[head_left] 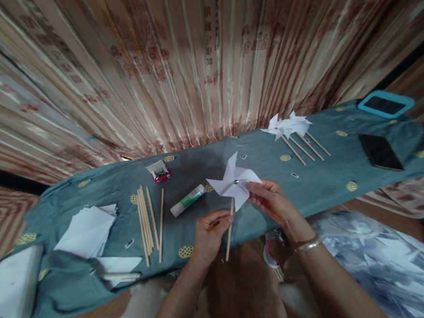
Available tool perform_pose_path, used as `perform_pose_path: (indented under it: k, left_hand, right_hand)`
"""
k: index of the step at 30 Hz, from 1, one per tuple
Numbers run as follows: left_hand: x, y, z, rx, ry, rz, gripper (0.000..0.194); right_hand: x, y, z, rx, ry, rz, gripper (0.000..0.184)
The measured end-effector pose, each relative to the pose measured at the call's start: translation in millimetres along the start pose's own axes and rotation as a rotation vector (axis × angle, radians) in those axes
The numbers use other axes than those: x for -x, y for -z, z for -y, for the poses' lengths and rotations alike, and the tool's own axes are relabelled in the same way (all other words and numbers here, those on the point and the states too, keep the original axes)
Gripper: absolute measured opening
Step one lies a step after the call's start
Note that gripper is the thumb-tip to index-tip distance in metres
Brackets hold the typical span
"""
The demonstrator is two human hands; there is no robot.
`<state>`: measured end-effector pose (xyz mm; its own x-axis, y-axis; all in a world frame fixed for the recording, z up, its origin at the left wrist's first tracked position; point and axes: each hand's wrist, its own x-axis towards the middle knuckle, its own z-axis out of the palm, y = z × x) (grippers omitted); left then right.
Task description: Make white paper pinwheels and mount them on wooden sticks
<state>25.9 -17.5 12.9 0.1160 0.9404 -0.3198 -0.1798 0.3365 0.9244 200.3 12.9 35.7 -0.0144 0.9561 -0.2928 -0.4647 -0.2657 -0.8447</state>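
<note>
A white paper pinwheel (232, 189) with a shiny metal pin at its centre is held up over the table's front edge. My left hand (212, 231) pinches its wooden stick (229, 237) just below the paper blades. With thumb and fingers, my right hand (271, 201) grips the pinwheel's right blade. Close beyond my left hand lies a green and white glue stick (189, 200). Several loose wooden sticks (145, 221) are to the left of it. Behind them is a small open red and white box (158, 172) with dark metal pieces inside.
Finished pinwheels (285, 125) lie at the back right. A black phone (380, 152) and a blue-framed device (386, 103) rest farther right. White paper sheets (88, 230) are stacked at left, near a white device (16, 289). A curtain (190, 58) hangs behind the cloth-covered table (323, 185).
</note>
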Motion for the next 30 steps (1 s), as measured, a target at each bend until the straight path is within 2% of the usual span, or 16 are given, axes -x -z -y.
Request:
perform_pose_path:
  k: [19,30]
  left_hand:
    - [0.2,-1.4,0.1,0.035,0.007,0.009,0.019]
    - [-0.9,-1.4,0.7,0.022,0.0,0.005,0.018]
  right_hand:
    - [-0.4,1.3,-5.6,0.031,-0.003,0.026,0.022]
    - [-0.3,-2.1,-6.4,0.036,-0.021,0.021,0.027]
